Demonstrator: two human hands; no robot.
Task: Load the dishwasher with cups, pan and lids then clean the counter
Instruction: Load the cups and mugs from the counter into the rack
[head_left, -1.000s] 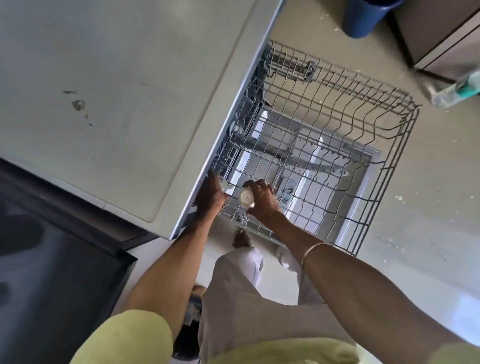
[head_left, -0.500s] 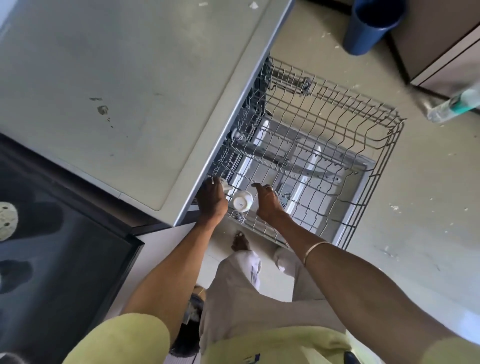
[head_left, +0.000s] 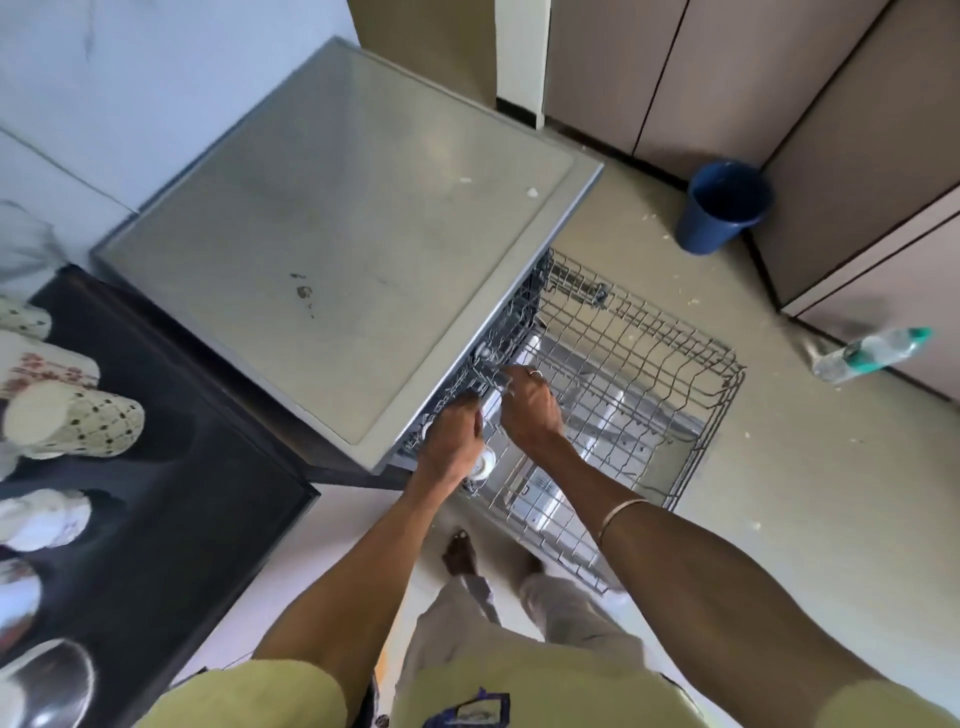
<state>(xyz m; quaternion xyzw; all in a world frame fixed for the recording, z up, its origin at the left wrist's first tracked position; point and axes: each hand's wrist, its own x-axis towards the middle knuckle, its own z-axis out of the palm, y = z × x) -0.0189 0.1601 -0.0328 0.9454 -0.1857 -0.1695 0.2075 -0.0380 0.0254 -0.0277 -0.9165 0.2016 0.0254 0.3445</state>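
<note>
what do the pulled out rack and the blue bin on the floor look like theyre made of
Rack: thin grey wire in an open grid, probably coated metal; the floor shows through it. Blue bin: likely moulded plastic, one even matte blue, smooth tapering wall.

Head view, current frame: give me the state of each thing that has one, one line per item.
Dishwasher rack: pulled out, nearly bare.
White cup: lying in the rack's near corner, beside the left hand.
Left hand: reaching into the rack; grip hidden.
Right hand: over the rack, fingers curled; contents hidden.
Blue bucket: upright on the floor.
Plastic bottle: lying on the floor.
</note>
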